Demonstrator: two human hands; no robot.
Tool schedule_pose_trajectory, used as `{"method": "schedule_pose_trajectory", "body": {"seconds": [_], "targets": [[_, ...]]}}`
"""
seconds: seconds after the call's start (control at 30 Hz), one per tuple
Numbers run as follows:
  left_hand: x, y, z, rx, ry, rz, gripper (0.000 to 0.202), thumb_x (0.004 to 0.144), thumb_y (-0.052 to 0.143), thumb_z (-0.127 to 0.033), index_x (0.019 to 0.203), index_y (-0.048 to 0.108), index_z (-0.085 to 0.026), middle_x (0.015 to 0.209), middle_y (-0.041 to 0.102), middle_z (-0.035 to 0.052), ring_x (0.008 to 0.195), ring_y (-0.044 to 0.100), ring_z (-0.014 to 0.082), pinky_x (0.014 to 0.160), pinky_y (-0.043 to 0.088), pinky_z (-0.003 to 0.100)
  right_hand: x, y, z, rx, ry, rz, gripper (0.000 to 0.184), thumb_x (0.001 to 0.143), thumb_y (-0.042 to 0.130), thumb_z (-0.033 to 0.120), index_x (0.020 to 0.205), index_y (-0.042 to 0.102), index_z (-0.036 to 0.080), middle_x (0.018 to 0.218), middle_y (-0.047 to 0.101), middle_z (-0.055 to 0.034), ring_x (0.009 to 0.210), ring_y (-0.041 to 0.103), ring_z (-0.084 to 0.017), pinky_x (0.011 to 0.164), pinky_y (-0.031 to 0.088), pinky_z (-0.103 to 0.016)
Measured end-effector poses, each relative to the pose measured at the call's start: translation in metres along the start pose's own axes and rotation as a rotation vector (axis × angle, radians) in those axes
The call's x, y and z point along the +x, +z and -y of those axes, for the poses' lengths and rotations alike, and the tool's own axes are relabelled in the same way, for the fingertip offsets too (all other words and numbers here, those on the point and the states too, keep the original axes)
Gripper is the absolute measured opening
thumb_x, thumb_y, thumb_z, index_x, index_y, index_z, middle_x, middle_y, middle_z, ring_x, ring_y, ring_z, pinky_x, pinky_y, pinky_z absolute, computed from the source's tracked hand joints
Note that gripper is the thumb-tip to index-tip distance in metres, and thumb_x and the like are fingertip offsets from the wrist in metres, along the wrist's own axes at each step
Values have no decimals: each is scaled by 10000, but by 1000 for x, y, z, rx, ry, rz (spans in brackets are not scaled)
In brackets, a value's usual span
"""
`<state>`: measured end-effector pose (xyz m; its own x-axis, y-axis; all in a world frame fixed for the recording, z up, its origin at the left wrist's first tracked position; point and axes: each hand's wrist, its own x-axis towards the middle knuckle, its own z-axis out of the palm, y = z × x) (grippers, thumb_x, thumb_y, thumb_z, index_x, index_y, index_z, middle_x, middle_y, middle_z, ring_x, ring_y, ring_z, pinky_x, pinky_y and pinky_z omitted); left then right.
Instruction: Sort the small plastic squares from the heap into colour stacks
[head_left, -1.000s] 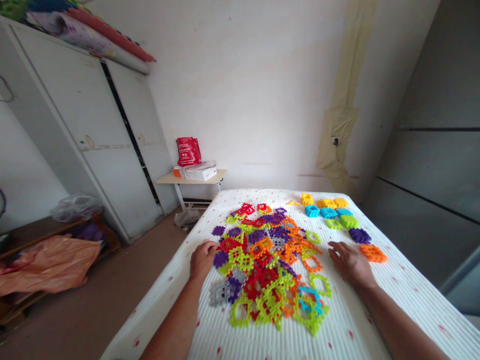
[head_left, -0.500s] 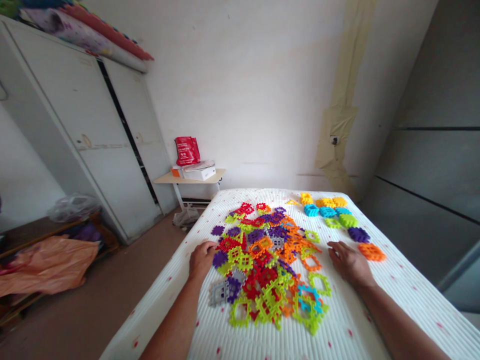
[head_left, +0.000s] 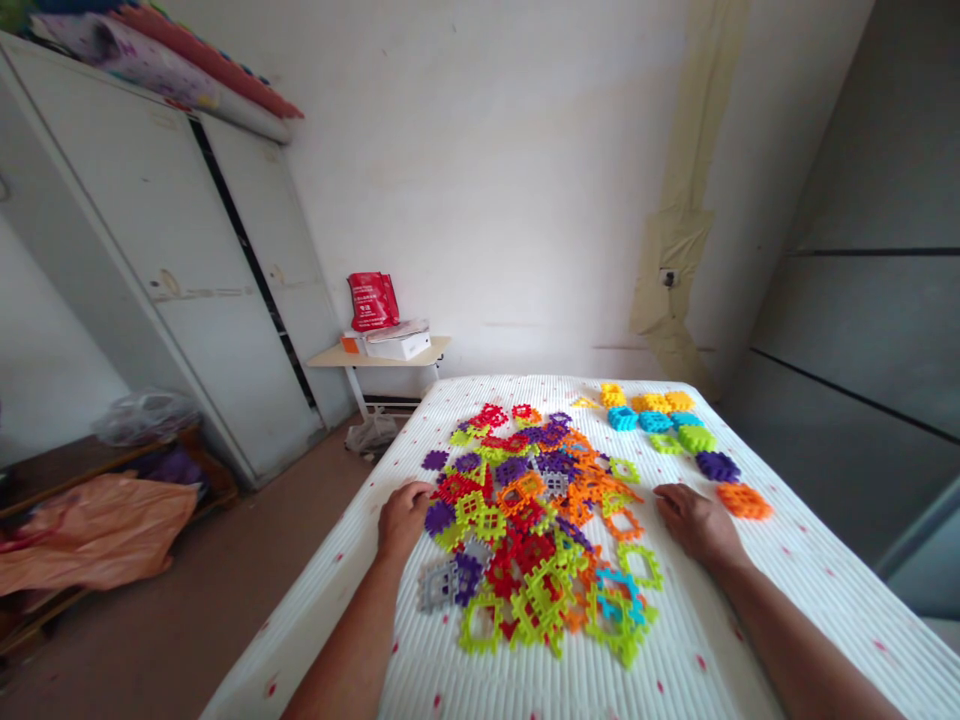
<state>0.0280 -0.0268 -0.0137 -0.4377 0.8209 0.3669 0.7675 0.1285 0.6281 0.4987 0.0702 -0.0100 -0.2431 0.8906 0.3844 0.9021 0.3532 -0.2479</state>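
A mixed pile of plastic interlocking building pieces (head_left: pixel 529 550), in red, lime, purple, orange, grey and blue, lies spread on a white ribbed cover. My left hand (head_left: pixel 405 512) rests at the pile's left edge, fingers loosely bent, close to a round purple piece (head_left: pixel 439 517). It holds nothing that I can see. On the other side, my right hand (head_left: pixel 694 520) lies palm down on the cover, apart from the pile, with relaxed fingers and nothing visible in them. A lime square frame piece (head_left: pixel 640 567) and an orange frame piece (head_left: pixel 623 525) are nearest to it.
Sorted pieces sit at the far right: yellow (head_left: pixel 651 403), blue (head_left: pixel 622 419), lime (head_left: pixel 696 438), purple (head_left: pixel 718 466) and orange (head_left: pixel 743 501). A small side table (head_left: pixel 337 357) with a red bag (head_left: pixel 373 301) stands beyond. A grey cabinet (head_left: pixel 150 230) is at left.
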Motion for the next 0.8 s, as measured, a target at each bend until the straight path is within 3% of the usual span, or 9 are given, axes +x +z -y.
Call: {"method": "schedule_pose_trajectory", "body": {"seconds": [0.47,0.8], "targets": [[-1,1,3,-117,20,19,255,772,451,-334,873,652,-215,938,701,32,912,623,192,846,455,308,2,4,-9,104,-5,-11,366,828,378,364,940,670,172,960,699,-84,821,658,-205,704,484,-289],[-1,3,5,-148,14,13,268,757,455,-346,863,661,-211,931,704,35,906,627,190,844,457,299,2,3,-6,61,-6,-20,312,824,410,324,924,676,195,954,692,-68,804,653,-189,670,469,-261]]}}
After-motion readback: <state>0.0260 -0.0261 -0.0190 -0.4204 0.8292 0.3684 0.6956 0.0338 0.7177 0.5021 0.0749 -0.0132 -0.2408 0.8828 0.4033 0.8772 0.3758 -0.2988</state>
